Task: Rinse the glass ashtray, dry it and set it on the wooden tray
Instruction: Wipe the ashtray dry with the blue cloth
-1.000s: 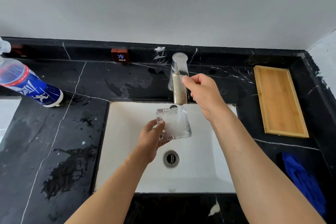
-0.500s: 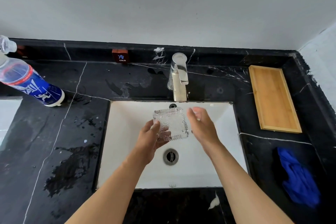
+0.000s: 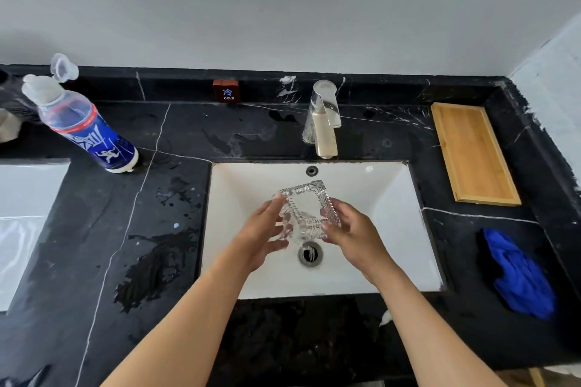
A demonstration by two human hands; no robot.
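**Ashtray tipped over the basin, both my hands on it**

The black marble desk [image 3: 94, 245] fills the lower frame, wet in patches at left centre. I work over the white sink [image 3: 390, 229] at centre so drips fall into the basin, not onto the stone. The wooden tray [image 3: 471, 151] lies at the right edge, dry and well apart from the water, and the blue cloth [image 3: 518, 280] sits crumpled below it at lower right, near enough for drying next, I judge. A blue-labelled bottle [image 3: 85, 129] stands at upper left, its cap flipped open.

My left hand [image 3: 261, 236] and right hand [image 3: 352, 236] both clamp the glass ashtray [image 3: 306, 210], tilted above the drain [image 3: 310, 253], probably to shed water.

The faucet [image 3: 323, 122] shows no stream. Clear glass hides any remaining drops, and my fingertips behind it blur.
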